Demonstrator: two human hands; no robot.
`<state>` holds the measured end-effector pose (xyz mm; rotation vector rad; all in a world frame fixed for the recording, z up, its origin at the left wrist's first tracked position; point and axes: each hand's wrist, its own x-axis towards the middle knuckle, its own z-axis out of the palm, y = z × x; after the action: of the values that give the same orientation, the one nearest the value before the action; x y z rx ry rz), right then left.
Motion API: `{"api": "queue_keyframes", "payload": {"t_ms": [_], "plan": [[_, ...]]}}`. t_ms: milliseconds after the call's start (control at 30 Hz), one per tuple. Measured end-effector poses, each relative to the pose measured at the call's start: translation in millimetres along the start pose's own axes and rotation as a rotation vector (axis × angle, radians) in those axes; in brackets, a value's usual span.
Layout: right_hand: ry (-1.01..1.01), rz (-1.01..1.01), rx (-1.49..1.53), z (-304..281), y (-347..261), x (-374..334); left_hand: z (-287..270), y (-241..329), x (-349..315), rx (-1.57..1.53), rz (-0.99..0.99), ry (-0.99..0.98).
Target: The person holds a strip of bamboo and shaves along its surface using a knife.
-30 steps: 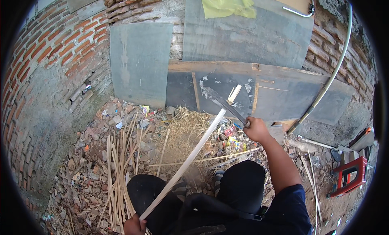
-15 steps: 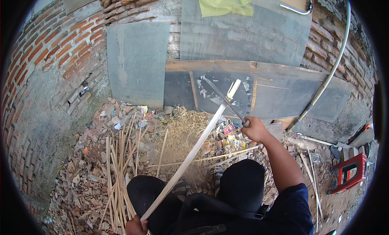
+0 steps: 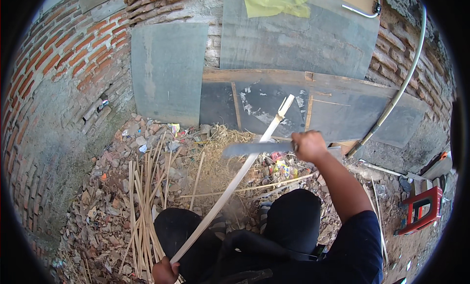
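Note:
A long pale bamboo piece (image 3: pixel 223 200) slants up and away from my lap, its far end split near a rough node. My left hand (image 3: pixel 165 271) grips its near end, low beside my left thigh. My right hand (image 3: pixel 310 146) is closed round the handle of a machete (image 3: pixel 254 148). The blade is smeared by motion and lies crosswise over the bamboo, below the split end; whether it touches cannot be told. Beside my left knee lies a pile of thin bamboo strips (image 3: pixel 142 210).
Rubble and litter (image 3: pixel 110 200) cover the ground, with a heap of shavings (image 3: pixel 220 149) ahead. Dark boards (image 3: pixel 274 102) and a grey panel (image 3: pixel 168 73) lean on the brick wall (image 3: pixel 63 53). A red plastic stool (image 3: pixel 422 210) is at the right, a pale pole (image 3: pixel 391 105) behind it.
The machete has come away from the split end and swung down to lie nearly level across the bamboo. My right hand has risen slightly. My left hand keeps its grip.

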<state>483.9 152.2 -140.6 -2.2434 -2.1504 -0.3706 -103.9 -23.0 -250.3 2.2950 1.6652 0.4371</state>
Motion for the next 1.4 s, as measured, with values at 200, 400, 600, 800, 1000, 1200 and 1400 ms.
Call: {"api": "queue_keyframes", "payload": {"t_ms": [200,400,600,800,1000,1200,1400], "plan": [[-0.101,0.317,0.122,-5.3,26.2,10.4,8.8,-8.2,4.4,0.064,-0.018,-0.042],[-0.189,0.296,0.797,-13.5,1.8,-0.7,2.9,3.8,4.5,-0.004,-0.058,0.006],[-0.116,-0.033,0.294,-21.3,-54.8,-27.5,8.7,-1.4,3.4,0.015,-0.018,0.011],[-0.035,-0.363,-0.017,-22.6,-60.4,-19.9,3.4,-3.8,2.2,0.008,0.037,0.014],[-0.05,0.336,0.047,-29.0,27.7,26.1,6.0,3.2,14.9,0.07,-0.071,-0.04],[-0.202,0.358,0.87,-8.6,5.8,24.6,13.4,-2.2,9.6,-0.045,0.041,0.051],[-0.085,0.179,0.515,-7.7,-42.5,-2.1,18.5,-5.6,10.3,-0.097,0.059,0.058]]}}
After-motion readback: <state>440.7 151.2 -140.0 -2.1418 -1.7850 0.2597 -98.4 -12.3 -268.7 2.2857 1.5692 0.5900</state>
